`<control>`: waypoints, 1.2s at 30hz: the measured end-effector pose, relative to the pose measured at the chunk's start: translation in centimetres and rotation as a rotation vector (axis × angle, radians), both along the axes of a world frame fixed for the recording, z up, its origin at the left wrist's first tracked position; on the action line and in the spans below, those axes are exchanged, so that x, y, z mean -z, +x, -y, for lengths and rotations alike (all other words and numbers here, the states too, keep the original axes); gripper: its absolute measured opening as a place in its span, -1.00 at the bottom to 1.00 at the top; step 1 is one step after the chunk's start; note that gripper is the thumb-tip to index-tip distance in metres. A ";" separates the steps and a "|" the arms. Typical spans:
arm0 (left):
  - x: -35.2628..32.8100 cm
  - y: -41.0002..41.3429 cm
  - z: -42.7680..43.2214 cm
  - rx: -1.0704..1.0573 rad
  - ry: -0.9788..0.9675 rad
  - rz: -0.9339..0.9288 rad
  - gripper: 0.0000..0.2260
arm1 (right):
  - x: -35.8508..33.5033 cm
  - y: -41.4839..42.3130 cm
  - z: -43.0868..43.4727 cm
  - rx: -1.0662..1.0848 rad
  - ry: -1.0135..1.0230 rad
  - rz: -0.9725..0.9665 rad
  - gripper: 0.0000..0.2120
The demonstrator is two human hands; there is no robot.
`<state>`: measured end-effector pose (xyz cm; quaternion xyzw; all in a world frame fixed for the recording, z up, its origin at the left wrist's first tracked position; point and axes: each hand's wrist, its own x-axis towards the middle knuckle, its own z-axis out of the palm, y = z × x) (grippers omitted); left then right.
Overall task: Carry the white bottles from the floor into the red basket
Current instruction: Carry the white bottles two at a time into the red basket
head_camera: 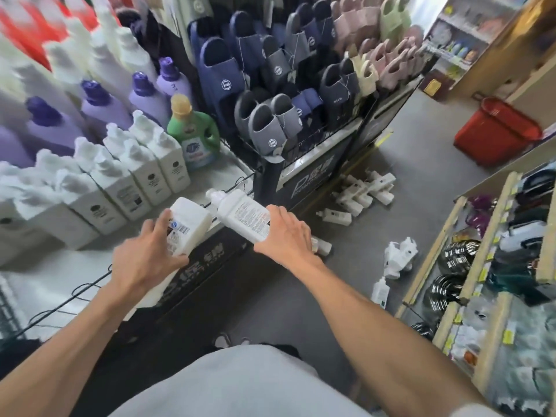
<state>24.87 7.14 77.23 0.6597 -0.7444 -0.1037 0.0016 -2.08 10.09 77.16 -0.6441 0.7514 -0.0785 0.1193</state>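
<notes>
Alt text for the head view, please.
The left hand grips one white bottle, the right hand a second white bottle, beside a shop shelf. More white bottles lie scattered on the grey floor; the red basket stands farther off, right.

L forearm (75, 326) & R forearm (376, 311), both bare, reach fwd from the bottom corners, converging toward centre. L hand (150, 251) is back-up, fingers curled over the far side of a white bottle (192, 224), thumb at its near edge, gripping the base end. R hand (285, 236) is palm-down, wrist approx straight, fingers wrapped round the base end of a 2nd white bottle (240, 213), cap pointing away-left. Hands are near each other, not touching.
</notes>
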 end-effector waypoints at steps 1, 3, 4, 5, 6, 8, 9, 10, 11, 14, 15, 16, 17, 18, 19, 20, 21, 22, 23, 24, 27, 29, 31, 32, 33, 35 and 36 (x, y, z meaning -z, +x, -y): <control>0.0 0.4 -0.2 -0.029 -0.009 -0.012 -0.07 | -0.3 0.1 0.6 -0.046 -0.002 -0.014 -0.22; 0.3 1.2 -0.8 -0.077 -0.016 -0.028 -0.05 | -0.4 0.3 1.7 -0.136 -0.008 -0.020 -0.21; 0.3 1.5 -1.2 -0.098 -0.017 -0.027 -0.04 | -0.5 0.5 2.1 -0.175 -0.015 -0.022 -0.20; 0.3 1.7 -1.8 -0.126 -0.015 -0.017 -0.04 | -0.5 0.8 2.6 -0.212 -0.015 -0.025 -0.21; 0.3 2.0 -2.6 -0.161 -0.010 -0.012 -0.04 | -0.6 1.1 3.0 -0.249 -0.011 -0.026 -0.21; 0.2 2.7 -4.2 -0.242 -0.014 -0.020 -0.05 | -0.9 2.1 3.7 -0.329 -0.015 -0.022 -0.22; -0.1 2.9 -5.0 -0.281 -0.022 -0.021 -0.05 | -1.0 2.4 4.0 -0.372 -0.020 -0.025 -0.23; -0.5 2.8 -5.8 -0.319 -0.014 -0.011 -0.05 | -1.1 2.6 4.3 -0.406 -0.026 -0.024 -0.23; -0.9 2.7 -6.7 -0.351 -0.007 0.012 -0.05 | -1.1 2.9 4.5 -0.437 -0.028 -0.027 -0.24; -1.5 4.0 -10.2 -0.443 0.048 0.076 -0.04 | -0.7 5.7 4.6 -0.525 -0.050 0.006 -0.25; -1.5 4.7 -10.9 -0.491 0.061 0.083 -0.04 | -0.8 6.7 4.6 -0.554 -0.042 0.024 -0.26; -1.6 6.2 -12.9 -0.584 0.072 0.100 -0.04 | -0.7 9.2 4.2 -0.640 -0.039 0.031 -0.27; -1.8 7.3 -14.6 -0.657 0.078 0.108 -0.05 | -0.5 11.1 3.8 -0.694 -0.033 0.025 -0.28; -1.8 7.3 -14.8 -0.649 0.084 0.091 -0.05 | -0.3 11.0 4.0 -0.672 -0.020 0.034 -0.29; -1.8 7.4 -15.2 -0.648 0.100 0.091 -0.05 | -0.5 11.3 4.0 -0.653 -0.006 0.042 -0.30; -1.8 7.9 -16.4 -0.671 0.110 0.107 -0.05 | -0.5 12.2 3.6 -0.688 -0.017 0.045 -0.30; -1.8 8.7 -17.8 -0.718 0.109 0.120 -0.04 | -0.4 13.7 3.0 -0.749 -0.029 0.045 -0.29; -1.8 9.7 -19.1 -0.773 0.099 0.118 -0.04 | -0.6 15.1 2.5 -0.796 -0.024 0.048 -0.28; -2.0 10.7 -20.6 -0.821 0.095 0.107 -0.04 | -1.0 16.8 1.8 -0.834 -0.014 0.053 -0.25; -1.9 11.7 -22.3 -0.856 0.089 0.101 -0.04 | -1.3 18.6 1.0 -0.871 -0.011 0.056 -0.23; -1.7 14.1 -27.1 -0.971 0.088 0.095 -0.04 | -1.7 23.3 -1.9 -0.972 -0.003 0.066 -0.26; -1.8 15.9 -30.2 -1.045 0.082 0.080 -0.05 | -1.8 26.5 -4.0 -1.037 0.001 0.068 -0.30; -1.7 17.8 -33.3 -1.114 0.080 0.075 -0.06 | -1.9 29.9 -6.3 -1.086 0.004 0.082 -0.34; -1.6 18.6 -34.9 -1.148 0.079 0.075 -0.06 | -1.9 31.6 -7.5 -1.110 0.002 0.086 -0.35; -1.6 19.4 -36.5 -1.178 0.077 0.078 -0.07 | -1.8 33.2 -8.7 -1.138 0.001 0.091 -0.35; -1.3 20.9 -39.6 -1.237 0.063 0.078 -0.07 | -1.6 36.2 -11.0 -1.206 0.003 0.102 -0.34; -1.4 21.5 -41.1 -1.266 0.062 0.067 -0.08 | -1.6 37.6 -12.2 -1.244 0.012 0.103 -0.34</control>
